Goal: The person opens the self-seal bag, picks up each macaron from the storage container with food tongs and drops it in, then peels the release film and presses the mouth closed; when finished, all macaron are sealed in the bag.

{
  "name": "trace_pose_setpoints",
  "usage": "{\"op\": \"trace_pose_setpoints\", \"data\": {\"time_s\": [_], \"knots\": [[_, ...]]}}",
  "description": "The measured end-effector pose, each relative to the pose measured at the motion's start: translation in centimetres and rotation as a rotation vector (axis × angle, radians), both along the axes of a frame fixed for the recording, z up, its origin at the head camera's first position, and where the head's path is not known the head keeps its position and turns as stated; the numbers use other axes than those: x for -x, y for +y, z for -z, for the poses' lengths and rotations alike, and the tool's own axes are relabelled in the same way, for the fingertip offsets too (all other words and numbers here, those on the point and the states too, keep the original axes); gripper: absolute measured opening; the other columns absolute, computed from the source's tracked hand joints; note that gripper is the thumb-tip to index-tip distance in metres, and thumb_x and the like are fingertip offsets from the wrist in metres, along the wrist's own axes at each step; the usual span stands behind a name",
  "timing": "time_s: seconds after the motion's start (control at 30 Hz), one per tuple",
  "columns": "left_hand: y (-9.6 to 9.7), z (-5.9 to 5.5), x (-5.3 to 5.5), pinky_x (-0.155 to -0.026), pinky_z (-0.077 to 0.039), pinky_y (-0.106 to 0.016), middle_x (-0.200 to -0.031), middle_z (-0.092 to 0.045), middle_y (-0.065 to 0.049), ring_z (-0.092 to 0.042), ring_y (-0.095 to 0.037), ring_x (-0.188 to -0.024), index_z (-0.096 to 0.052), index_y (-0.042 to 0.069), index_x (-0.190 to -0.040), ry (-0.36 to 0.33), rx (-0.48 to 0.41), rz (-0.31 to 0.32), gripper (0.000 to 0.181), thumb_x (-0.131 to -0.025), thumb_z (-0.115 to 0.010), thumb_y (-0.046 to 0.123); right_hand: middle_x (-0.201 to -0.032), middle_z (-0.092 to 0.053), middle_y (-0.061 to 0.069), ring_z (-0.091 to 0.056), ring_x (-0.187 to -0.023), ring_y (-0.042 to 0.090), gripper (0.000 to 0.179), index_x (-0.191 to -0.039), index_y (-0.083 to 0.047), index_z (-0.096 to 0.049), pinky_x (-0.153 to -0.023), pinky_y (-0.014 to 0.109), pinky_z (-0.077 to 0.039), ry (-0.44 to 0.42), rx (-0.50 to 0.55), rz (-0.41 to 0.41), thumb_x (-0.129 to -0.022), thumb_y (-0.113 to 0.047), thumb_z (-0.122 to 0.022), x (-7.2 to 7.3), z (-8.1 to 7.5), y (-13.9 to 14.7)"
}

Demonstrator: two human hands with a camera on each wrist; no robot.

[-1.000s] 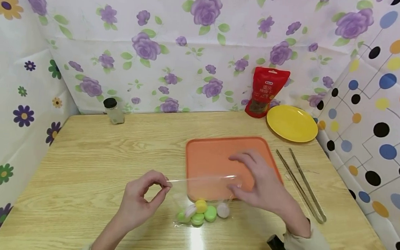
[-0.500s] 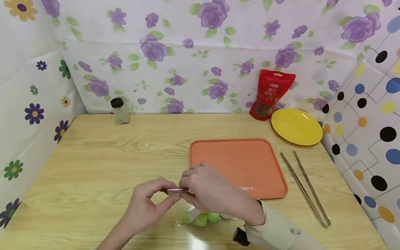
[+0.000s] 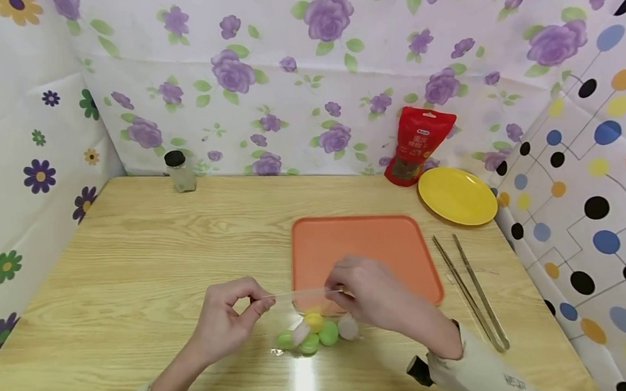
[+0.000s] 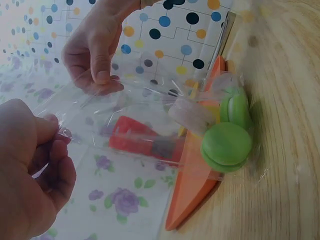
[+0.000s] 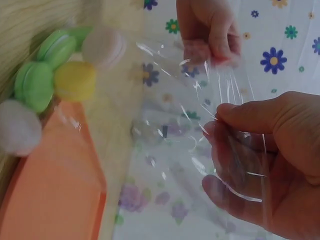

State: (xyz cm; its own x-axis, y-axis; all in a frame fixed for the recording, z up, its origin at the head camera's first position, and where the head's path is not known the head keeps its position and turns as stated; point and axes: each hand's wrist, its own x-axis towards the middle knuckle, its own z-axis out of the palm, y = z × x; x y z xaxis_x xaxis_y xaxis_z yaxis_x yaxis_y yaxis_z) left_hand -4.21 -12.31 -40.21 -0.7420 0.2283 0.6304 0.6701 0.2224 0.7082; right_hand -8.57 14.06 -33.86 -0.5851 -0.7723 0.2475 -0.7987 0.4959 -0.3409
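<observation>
A clear plastic bag point(image 4: 145, 105) stands upright, its top edge pulled taut between both hands. In its bottom lie several macarons: green point(image 4: 226, 145), yellow point(image 5: 75, 81) and pale ones point(image 5: 19, 127). My left hand point(image 3: 227, 312) pinches the bag's left top corner between thumb and forefinger. Toward the other end of that edge, my right hand point(image 3: 371, 293) pinches the film between thumb and fingers; in the right wrist view its other fingers show through the plastic. The macarons sit low, close to the wooden table in front of the orange tray.
Behind the bag is an orange tray point(image 3: 364, 239). Metal tongs point(image 3: 472, 292) lie to its right, with a yellow plate point(image 3: 457, 196) and a red pouch point(image 3: 419, 145) farther back. A black-capped jar point(image 3: 180, 172) stands at the back left of the wooden table point(image 3: 183, 230).
My right hand came over from the right to the left hand at the bag's top edge, then slid back right along it, pinching the film. My left hand kept its pinch nearly in place.
</observation>
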Motion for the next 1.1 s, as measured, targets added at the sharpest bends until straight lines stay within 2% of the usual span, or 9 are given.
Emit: {"op": "trace_pose_setpoints", "data": {"time_s": [0.27, 0.47, 0.73, 0.87, 1.0, 1.1], "knots": [[-0.5, 0.6, 0.0, -0.054, -0.044, -0.019, -0.07, -0.067, 0.005, -0.058, -0.009, -0.059, -0.064, 0.014, -0.073, -0.003, -0.025, -0.045, 0.035, -0.075, -0.075, -0.019, -0.083, -0.064, -0.008, -0.059, -0.07, 0.006, 0.008, -0.087, -0.014, -0.071, -0.059, 0.022, -0.05, -0.013, 0.006, 0.072, -0.088, -0.011, -0.078, 0.6, 0.5, 3.2], [-0.6, 0.8, 0.1, -0.051, -0.043, -0.019, -0.068, -0.064, 0.005, -0.055, -0.008, -0.059, -0.063, 0.014, -0.074, -0.01, -0.044, -0.035, 0.037, -0.075, -0.074, -0.022, -0.083, -0.061, -0.011, -0.056, -0.072, 0.003, 0.01, -0.088, -0.016, -0.068, -0.061, 0.024, -0.049, -0.057, 0.046, 0.087, -0.091, -0.011, -0.076, 0.7, 1.0, 5.3], [-0.6, 0.7, 0.2, -0.055, -0.049, -0.021, -0.069, -0.064, 0.002, -0.057, -0.014, -0.06, -0.064, 0.008, -0.076, -0.042, -0.073, 0.003, 0.033, -0.078, -0.069, -0.024, -0.084, -0.062, -0.012, -0.055, -0.073, 0.003, 0.014, -0.089, -0.014, -0.068, -0.062, 0.025, -0.051, -0.096, 0.206, 0.035, -0.091, -0.001, -0.072, 0.9, 2.0, 7.0], [-0.5, 0.8, 0.0, -0.057, -0.05, -0.022, -0.07, -0.063, 0.002, -0.057, -0.014, -0.061, -0.064, 0.009, -0.078, -0.065, -0.076, 0.008, 0.033, -0.079, -0.068, -0.024, -0.085, -0.064, -0.011, -0.06, -0.075, 0.004, 0.016, -0.089, -0.012, -0.069, -0.064, 0.027, -0.053, -0.119, 0.284, 0.036, -0.09, 0.004, -0.072, 0.9, 2.6, 7.3], [-0.5, 0.7, 0.0, -0.059, -0.049, -0.022, -0.07, -0.062, 0.002, -0.057, -0.015, -0.062, -0.064, 0.011, -0.08, -0.061, -0.052, -0.015, 0.035, -0.08, -0.068, -0.023, -0.088, -0.066, -0.009, -0.063, -0.078, 0.007, 0.02, -0.091, -0.012, -0.068, -0.067, 0.028, -0.055, -0.139, 0.348, 0.048, -0.088, 0.008, -0.071, 0.6, 3.2, 7.4], [-0.6, 0.7, 0.0, -0.066, -0.05, -0.022, -0.075, -0.062, 0.001, -0.058, -0.014, -0.068, -0.063, 0.012, -0.083, -0.053, -0.017, -0.036, 0.034, -0.081, -0.068, -0.021, -0.088, -0.066, -0.006, -0.064, -0.08, 0.009, 0.022, -0.092, -0.011, -0.066, -0.069, 0.028, -0.056, -0.125, 0.398, 0.043, -0.088, 0.01, -0.071, 0.5, 3.6, 7.2]]}}
